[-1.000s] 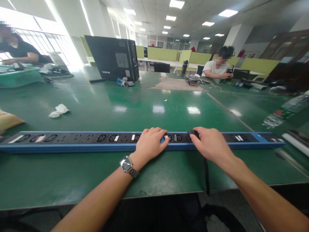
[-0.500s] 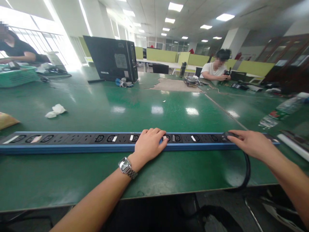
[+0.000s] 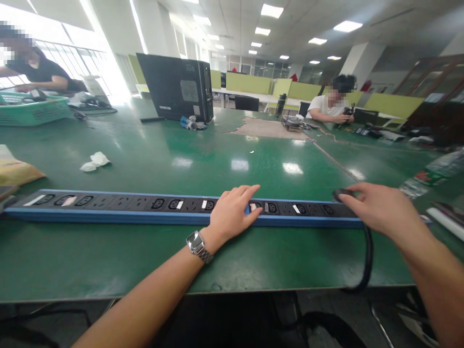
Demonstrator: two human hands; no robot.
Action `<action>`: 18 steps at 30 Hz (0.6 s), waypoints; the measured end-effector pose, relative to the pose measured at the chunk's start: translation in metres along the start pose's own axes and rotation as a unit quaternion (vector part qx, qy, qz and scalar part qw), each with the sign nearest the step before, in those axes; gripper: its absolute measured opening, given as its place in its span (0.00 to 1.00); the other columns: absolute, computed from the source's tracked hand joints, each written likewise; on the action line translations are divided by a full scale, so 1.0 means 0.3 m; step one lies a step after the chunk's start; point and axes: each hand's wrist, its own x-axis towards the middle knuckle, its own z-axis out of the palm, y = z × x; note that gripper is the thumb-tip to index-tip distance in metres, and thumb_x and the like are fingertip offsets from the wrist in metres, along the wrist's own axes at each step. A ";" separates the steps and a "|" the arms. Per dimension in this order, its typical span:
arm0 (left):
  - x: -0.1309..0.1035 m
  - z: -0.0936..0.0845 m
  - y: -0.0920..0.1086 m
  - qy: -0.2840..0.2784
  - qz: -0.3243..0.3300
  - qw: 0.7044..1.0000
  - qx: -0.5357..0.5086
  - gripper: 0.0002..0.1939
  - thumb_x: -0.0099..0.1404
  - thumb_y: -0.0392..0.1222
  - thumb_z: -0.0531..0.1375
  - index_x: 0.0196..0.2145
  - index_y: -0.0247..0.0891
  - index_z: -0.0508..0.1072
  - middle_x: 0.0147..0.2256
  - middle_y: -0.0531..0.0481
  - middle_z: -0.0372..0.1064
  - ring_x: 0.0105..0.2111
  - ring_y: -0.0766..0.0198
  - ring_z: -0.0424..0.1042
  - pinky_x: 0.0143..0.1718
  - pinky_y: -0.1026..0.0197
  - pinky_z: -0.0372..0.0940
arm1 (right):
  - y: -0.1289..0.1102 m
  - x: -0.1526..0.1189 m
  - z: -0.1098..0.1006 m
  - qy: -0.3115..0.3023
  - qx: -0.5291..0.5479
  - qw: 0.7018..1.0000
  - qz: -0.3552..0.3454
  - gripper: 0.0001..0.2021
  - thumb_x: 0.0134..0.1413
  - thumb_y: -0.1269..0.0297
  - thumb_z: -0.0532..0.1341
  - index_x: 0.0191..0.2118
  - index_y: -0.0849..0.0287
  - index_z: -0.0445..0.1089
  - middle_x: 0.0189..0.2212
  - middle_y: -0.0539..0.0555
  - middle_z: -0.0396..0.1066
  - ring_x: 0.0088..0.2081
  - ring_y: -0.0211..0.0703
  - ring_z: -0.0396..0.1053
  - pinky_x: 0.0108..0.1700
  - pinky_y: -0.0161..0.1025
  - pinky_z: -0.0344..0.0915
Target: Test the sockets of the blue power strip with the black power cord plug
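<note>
A long blue power strip (image 3: pixel 119 216) with a row of black sockets lies lengthwise across the green table. My left hand (image 3: pixel 230 212), a metal-banded watch (image 3: pixel 197 244) on its wrist, rests across the middle of the strip. Its index finger is stretched out and its thumb stands apart, over the sockets. Toward the strip's right end, my right hand (image 3: pixel 384 208) pinches a black plug (image 3: pixel 339 195) between thumb and fingers. The plug appears just above the strip's far edge. From that hand a thick black cable (image 3: pixel 369 256) hangs down past the table's front edge.
Beyond the strip stand a black computer case (image 3: pixel 174 87) and gloves (image 3: pixel 192 123). Crumpled tissue (image 3: pixel 98 159) and a green basket (image 3: pixel 32 113) are at left. A plastic bottle (image 3: pixel 435 171) lies at right. Two other people sit at the table's far sides.
My right hand has lifted the plug slightly off the strip's top and a little leftward. My left index finger has straightened. The view has shifted a little, so the scene sits farther right.
</note>
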 end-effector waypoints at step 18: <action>-0.259 -0.301 -0.359 0.074 -0.122 0.986 -0.082 0.19 0.61 0.54 0.63 0.45 0.41 0.74 0.38 0.49 0.77 0.34 0.59 0.76 0.41 0.58 0.70 | -0.260 -0.109 0.315 0.145 0.230 0.956 -0.112 0.14 0.57 0.58 0.58 0.43 0.61 0.73 0.41 0.59 0.76 0.45 0.52 0.72 0.50 0.48 0.65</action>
